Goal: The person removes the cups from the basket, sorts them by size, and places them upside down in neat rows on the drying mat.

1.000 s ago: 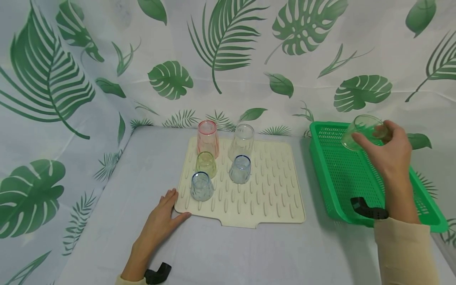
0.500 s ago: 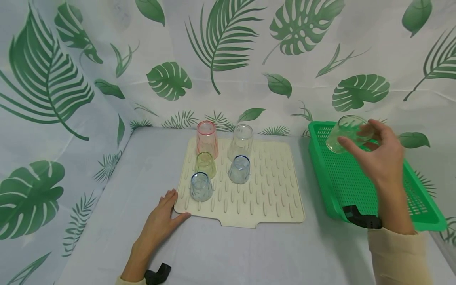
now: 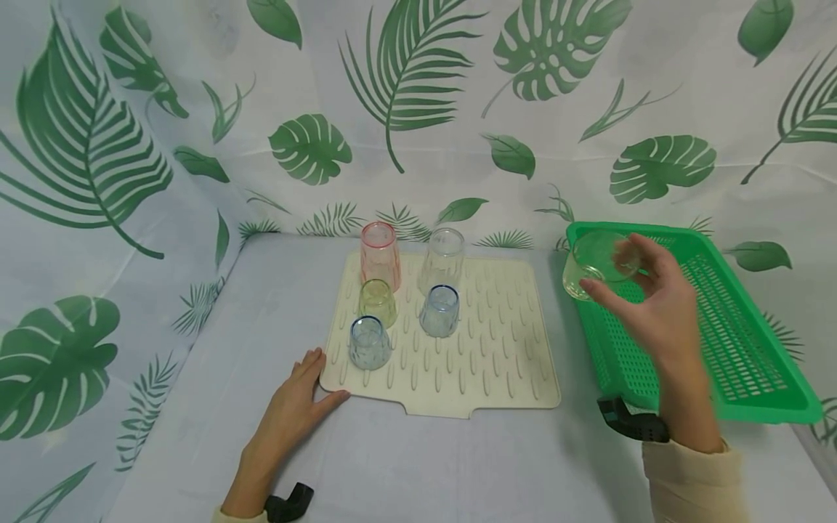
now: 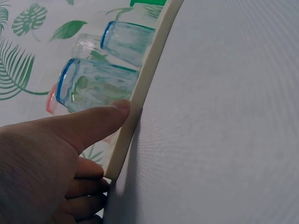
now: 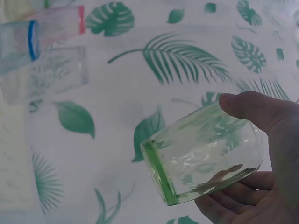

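My right hand (image 3: pixel 660 312) holds a clear, green-tinted glass (image 3: pixel 580 276) between thumb and fingers, tilted, above the left rim of a green basket (image 3: pixel 591 341). In the right wrist view the glass shows a green band at its left end. My left hand (image 3: pixel 290 407) rests at the front left corner of a cream drying mat (image 3: pixel 503 363), its thumb against the front edge. On the mat stand a pink glass (image 3: pixel 381 254), a clear glass (image 3: pixel 446 254), a yellow-green glass (image 3: pixel 378 303) and two blue-rimmed glasses, a nearer one (image 3: pixel 369 343) and a farther one (image 3: pixel 440 311).
A white cloth (image 3: pixel 425 472) covers the table. Behind it and to the left hang white curtains (image 3: pixel 451 160) with green leaf prints. The green basket stands right of the mat, with a gap between them. Black cameras are strapped to both wrists.
My right hand has carried the green-tinted glass leftward and slightly down, from over the basket's middle to its left rim. The left hand and the glasses on the mat have stayed put.
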`<state>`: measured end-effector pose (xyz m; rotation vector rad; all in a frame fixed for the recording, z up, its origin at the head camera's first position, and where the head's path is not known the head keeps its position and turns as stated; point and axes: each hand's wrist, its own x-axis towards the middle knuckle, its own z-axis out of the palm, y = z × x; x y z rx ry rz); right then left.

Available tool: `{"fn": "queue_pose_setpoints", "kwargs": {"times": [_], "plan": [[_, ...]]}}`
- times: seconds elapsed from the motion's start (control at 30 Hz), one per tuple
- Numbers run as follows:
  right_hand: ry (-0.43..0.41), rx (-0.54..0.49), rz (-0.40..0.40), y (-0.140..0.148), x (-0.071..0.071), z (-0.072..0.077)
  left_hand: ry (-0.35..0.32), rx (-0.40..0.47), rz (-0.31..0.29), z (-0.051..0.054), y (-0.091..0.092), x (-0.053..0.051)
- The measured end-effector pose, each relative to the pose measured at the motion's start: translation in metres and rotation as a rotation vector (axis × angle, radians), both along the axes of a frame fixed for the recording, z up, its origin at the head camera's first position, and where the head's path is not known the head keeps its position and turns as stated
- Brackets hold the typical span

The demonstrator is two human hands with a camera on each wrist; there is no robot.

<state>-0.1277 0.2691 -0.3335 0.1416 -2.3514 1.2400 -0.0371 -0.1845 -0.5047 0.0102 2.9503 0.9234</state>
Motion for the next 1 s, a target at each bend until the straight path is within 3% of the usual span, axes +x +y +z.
{"fn": "queue_pose_setpoints", "kwargs": {"times": [0.33, 0.47, 0.57, 0.8, 1.0], "plan": [[-0.031, 0.035, 0.081, -0.019, 0.018, -0.015, -0.040, 0.001, -0.008, 0.004, 0.000, 0.000], [-0.030, 0.046, 0.123, -0.025, 0.023, -0.017, -0.031, 0.007, -0.011, 0.010, -0.001, -0.001], [-0.021, 0.040, 0.163, -0.030, 0.026, -0.017, 0.032, 0.021, -0.016, 0.019, -0.001, -0.002], [-0.030, 0.059, 0.244, -0.044, 0.034, -0.015, 0.259, 0.085, -0.051, 0.043, 0.004, -0.006], [-0.028, 0.081, 0.316, -0.058, 0.041, -0.019, 0.309, 0.189, -0.132, 0.068, 0.020, -0.008]]}}
